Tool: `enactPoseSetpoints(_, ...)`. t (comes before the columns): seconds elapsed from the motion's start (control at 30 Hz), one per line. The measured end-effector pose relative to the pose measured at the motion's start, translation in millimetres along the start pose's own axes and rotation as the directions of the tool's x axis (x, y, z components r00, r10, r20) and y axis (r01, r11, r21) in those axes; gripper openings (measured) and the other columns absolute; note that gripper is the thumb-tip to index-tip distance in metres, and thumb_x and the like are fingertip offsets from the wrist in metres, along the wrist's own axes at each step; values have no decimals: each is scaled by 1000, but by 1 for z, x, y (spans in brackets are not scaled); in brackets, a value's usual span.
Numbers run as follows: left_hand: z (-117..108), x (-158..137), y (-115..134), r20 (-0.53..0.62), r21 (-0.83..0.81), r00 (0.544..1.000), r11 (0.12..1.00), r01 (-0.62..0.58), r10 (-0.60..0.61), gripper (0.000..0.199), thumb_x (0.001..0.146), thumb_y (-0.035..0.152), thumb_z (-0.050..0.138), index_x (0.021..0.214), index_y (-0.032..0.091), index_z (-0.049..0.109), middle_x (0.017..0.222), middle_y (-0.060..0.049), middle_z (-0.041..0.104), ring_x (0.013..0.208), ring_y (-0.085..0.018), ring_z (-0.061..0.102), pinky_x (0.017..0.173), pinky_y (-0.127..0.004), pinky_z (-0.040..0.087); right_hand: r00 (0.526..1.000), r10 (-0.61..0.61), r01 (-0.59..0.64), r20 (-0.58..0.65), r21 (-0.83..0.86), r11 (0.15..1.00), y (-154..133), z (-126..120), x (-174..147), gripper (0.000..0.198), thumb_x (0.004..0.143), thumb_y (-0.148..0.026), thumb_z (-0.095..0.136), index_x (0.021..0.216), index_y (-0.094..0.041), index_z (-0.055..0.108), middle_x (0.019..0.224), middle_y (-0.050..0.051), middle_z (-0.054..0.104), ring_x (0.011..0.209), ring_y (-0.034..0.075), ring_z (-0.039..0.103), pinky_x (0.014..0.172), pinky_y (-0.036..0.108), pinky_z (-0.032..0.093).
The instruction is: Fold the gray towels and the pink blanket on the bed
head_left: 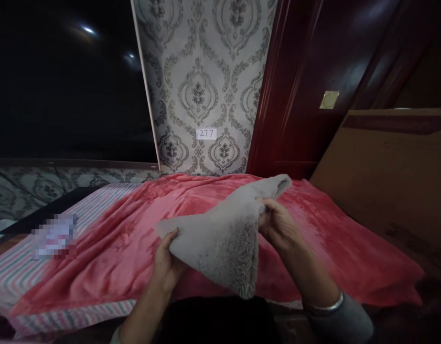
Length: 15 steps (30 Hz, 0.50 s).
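A soft grey plush cloth (216,239), folded with a furry edge facing right, is held up in the air between my two hands. My left hand (168,263) pinches its left corner, thumb on top and the fingers hidden beneath. My right hand (279,227) grips the upper right edge, where the fabric folds over; its fingers are partly tucked behind the cloth. One end of the cloth sticks out beyond my right hand and shows an open fold. Below lies a pink fleece blanket (134,248), spread and wrinkled.
Under the blanket is a striped cloth (94,205), with a blurred-out item (54,237) on its left side. A large dark screen (66,86) hangs at the back left. A brown cardboard panel (385,181) stands at the right, by a dark red door (306,57).
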<state>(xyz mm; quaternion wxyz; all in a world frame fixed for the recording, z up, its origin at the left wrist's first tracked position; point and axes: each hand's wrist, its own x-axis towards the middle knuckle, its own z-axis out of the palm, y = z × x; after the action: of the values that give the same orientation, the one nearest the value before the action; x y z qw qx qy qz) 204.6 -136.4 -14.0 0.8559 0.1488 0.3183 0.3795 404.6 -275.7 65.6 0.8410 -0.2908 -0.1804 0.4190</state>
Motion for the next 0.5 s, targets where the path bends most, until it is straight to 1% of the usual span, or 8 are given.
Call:
enactPoseSetpoints(0.1,20,-4,-4,113,-14,993,999,40,-38,33,78,20,60,111,18,63,88,-7,73,83,-26,72,85,-50,59,997,-72,72,3,3,997,-12,19,10,17,65,-5,63,77,-16,60,72,0,69,64,15,66,74,32,63)
enactPoseSetpoints(0.17,35,1,-9,142,-35,988,997,71,-65,32,79,23,57,110,20,64,95,-10,73,91,-32,71,90,-59,56,997,-79,79,-21,-23,997,-17,29,28,18,67,-4,59,79,-17,59,72,1,69,67,16,67,75,34,63)
enactPoseSetpoints(0.23,52,13,-8,166,-70,985,995,69,-56,30,79,26,55,107,21,64,103,-12,72,101,-36,69,92,-65,53,995,-92,90,-40,-57,994,-21,39,51,20,69,-2,55,82,-17,58,73,2,68,70,17,68,77,36,63)
enactPoseSetpoints(0.3,72,29,2,215,-96,977,995,31,-10,30,80,27,53,107,21,64,108,-13,72,107,-37,67,93,-64,53,991,-128,125,-27,-89,988,-28,52,75,21,71,-2,53,85,-17,57,74,1,68,72,17,68,78,39,63)
enactPoseSetpoints(0.4,112,51,31,315,-113,943,991,-77,110,30,81,26,52,108,20,65,107,-11,72,108,-33,67,92,-57,55,971,-237,240,35,-100,966,-46,76,101,21,73,-3,51,86,-18,57,74,0,67,76,17,68,81,40,62)
enactPoseSetpoints(0.47,143,61,53,356,-141,912,977,-163,203,28,83,28,53,107,20,65,103,-9,73,106,-30,68,91,-51,57,939,-335,340,73,-75,937,-59,88,105,19,74,-5,51,85,-19,57,72,-1,66,78,17,68,82,37,61)
enactPoseSetpoints(0.5,157,63,62,373,-160,893,966,-204,250,28,84,29,54,107,19,65,101,-9,73,106,-29,68,91,-48,57,920,-382,388,91,-58,920,-63,90,103,18,74,-5,51,85,-19,57,72,-1,66,80,16,68,83,36,61)
